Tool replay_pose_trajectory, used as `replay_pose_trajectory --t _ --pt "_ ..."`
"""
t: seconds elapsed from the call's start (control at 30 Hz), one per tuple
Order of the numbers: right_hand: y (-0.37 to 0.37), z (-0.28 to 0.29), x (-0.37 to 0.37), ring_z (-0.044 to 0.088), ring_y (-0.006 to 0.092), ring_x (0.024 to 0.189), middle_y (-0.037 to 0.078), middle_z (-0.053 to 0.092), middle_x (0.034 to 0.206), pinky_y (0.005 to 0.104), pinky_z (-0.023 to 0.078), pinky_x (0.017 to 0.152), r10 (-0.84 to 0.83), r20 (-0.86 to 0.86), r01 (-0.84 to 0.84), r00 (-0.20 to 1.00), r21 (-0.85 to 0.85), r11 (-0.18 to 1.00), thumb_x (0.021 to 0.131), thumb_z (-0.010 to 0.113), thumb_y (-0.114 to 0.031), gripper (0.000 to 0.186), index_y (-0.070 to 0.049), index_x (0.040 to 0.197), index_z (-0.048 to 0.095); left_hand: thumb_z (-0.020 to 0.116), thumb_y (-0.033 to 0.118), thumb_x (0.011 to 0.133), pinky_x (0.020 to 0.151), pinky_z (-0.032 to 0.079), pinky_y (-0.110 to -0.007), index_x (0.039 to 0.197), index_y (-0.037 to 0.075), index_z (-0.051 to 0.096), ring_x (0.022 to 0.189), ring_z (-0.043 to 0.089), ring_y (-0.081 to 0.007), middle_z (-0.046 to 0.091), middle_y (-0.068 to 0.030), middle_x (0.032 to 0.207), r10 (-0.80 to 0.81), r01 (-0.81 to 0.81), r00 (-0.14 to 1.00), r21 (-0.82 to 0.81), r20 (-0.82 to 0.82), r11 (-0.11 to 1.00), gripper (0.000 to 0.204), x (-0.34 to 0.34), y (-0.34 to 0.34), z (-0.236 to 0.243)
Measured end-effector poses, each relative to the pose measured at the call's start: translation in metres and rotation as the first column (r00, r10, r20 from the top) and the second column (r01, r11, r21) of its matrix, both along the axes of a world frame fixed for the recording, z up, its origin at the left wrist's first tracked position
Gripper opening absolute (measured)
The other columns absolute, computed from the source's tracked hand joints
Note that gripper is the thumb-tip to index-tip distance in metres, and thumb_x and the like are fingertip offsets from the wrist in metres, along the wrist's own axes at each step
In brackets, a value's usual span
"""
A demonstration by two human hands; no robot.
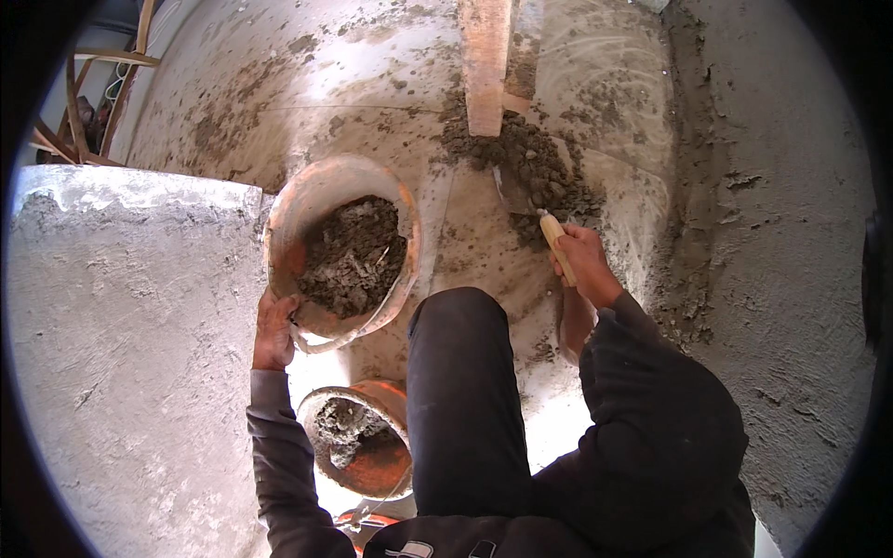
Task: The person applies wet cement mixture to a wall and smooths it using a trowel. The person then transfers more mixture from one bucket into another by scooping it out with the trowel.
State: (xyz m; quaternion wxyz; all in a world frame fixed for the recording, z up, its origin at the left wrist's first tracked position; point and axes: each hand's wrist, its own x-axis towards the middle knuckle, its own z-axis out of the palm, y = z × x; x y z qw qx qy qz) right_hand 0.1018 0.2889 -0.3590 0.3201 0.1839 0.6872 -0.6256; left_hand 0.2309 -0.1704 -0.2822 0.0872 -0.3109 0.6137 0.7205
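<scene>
The trowel [530, 200] lies with its flat metal blade pushed into the mortar heap [535, 167] on the floor [372, 84], and its pale wooden handle angles back into the right hand [581, 260], which is clenched around it. The blade looks stiff and thin, and the handle is the only sensible place to grip; loaded with wet mortar it will likely feel nose-heavy. The mortar itself looks damp, clumpy and heavy, likely to slump or drop off the blade if tilted. Just to the left stands the orange bucket [312, 200], about half filled with the same grey mix, tipped slightly toward the heap. The left hand [274, 330] grasps its lower rim; filled like this it is probably weighty, and the smeared rim may be slippery. A second, smaller orange bucket [372, 460] sits nearer the person's knee [456, 325]. A wooden plank [486, 60] runs away from the heap, and a rough grey block [130, 325] rises on the left.
</scene>
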Motion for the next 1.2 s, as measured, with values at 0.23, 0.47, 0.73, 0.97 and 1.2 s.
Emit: replay_pose_trajectory --t 0.23,0.47,0.73,0.97,1.2 --pt "-0.001 -0.001 0.009 0.05 0.0086 0.051 0.003 0.057 0.072 0.0266 0.039 0.045 0.032 -0.211 0.001 0.977 0.155 0.988 0.084 0.053 -0.014 0.038 0.002 0.118 0.061 0.053 0.006 0.084 0.084 0.053 -0.031 0.128 0.001 0.047 0.092 0.059 -0.0161 0.058 -0.0061 0.105 0.058 -0.058 0.998 -0.002 -0.027 0.998 0.044 -0.002 0.009 0.0" --pt "0.024 0.031 0.022 0.05 0.0062 0.055 0.0 0.06 0.074 0.0249 0.04 0.047 0.129 -0.28 -0.069 0.951 0.213 0.975 0.083 0.055 -0.008 0.034 0.001 0.113 0.067 0.053 0.006 0.087 0.094 0.048 -0.032 0.138 0.001 0.042 0.108 0.054 -0.0172 0.055 -0.0078 0.122 -0.054 0.054 0.999 -0.041 -0.001 0.998 0.052 0.001 -0.004 -0.002" --pt "0.015 0.12 0.003 0.055 0.0086 0.06 0.003 0.064 0.08 0.0237 0.044 0.053 0.309 -0.219 -0.301 0.926 0.069 0.951 0.079 0.055 -0.005 0.038 0.001 0.114 0.067 0.055 0.008 0.087 0.093 0.047 -0.031 0.135 0.002 0.046 0.102 0.054 -0.0152 0.058 -0.0049 0.114 0.003 -0.004 0.999 -0.014 -0.033 1.0 0.049 0.008 -0.012 -0.019" --pt "-0.059 0.139 -0.033 0.065 0.0164 0.072 0.009 0.068 0.093 0.0304 0.053 0.063 0.663 -0.729 -0.296 0.17 0.604 0.74 0.075 0.06 -0.004 0.043 -0.006 0.119 0.063 0.055 0.008 0.087 0.093 0.049 -0.031 0.135 0.001 0.045 0.101 0.056 -0.0166 0.057 -0.0063 0.115 0.038 -0.04 0.999 -0.079 -0.017 0.996 0.05 0.009 -0.007 -0.01" --pt "-0.043 0.13 -0.027 0.066 0.0228 0.078 0.006 0.062 0.089 0.0348 0.055 0.067 0.795 -0.6 -0.074 0.092 0.792 0.606 0.074 0.062 -0.002 0.043 -0.013 0.115 0.064 0.054 0.009 0.086 0.092 0.05 -0.033 0.133 0.001 0.046 0.101 0.057 -0.0182 0.057 -0.0079 0.117 -0.055 0.055 0.999 -0.018 -0.004 0.998 0.048 0.003 -0.011 -0.008"
